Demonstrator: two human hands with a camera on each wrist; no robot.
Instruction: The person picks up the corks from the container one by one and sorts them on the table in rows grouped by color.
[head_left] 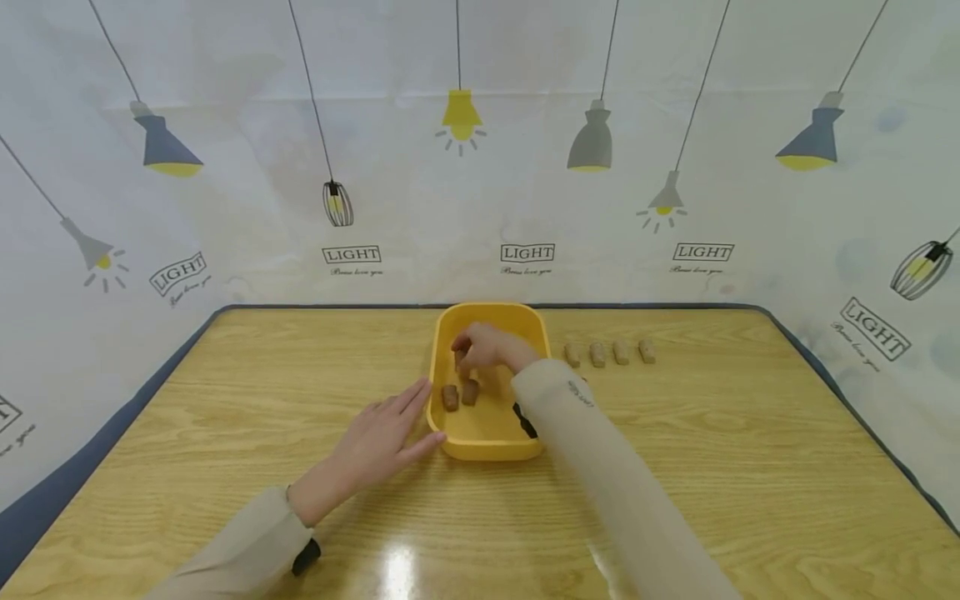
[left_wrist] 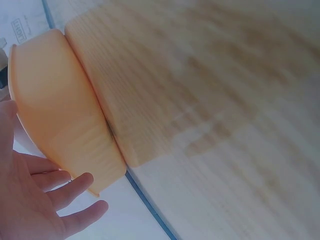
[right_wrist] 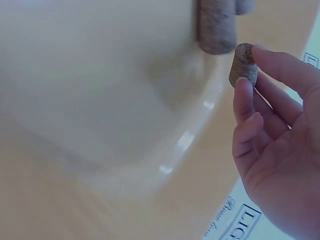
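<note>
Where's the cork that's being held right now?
In the head view, the held cork is in the fingers of the right hand, over the left half of the yellow tub, just beyond two other corks.

The forearms were covered by long, pale beige sleeves. The left sleeve (head_left: 236, 546) was creased toward the cuff; the right sleeve (head_left: 618, 475) was marked near its cuff with small dark lettering (head_left: 580, 394), too small to be read. A black wrist-worn block (head_left: 306, 557) was seen under the left cuff, and a black piece (head_left: 525, 421) beside the right one.
</note>
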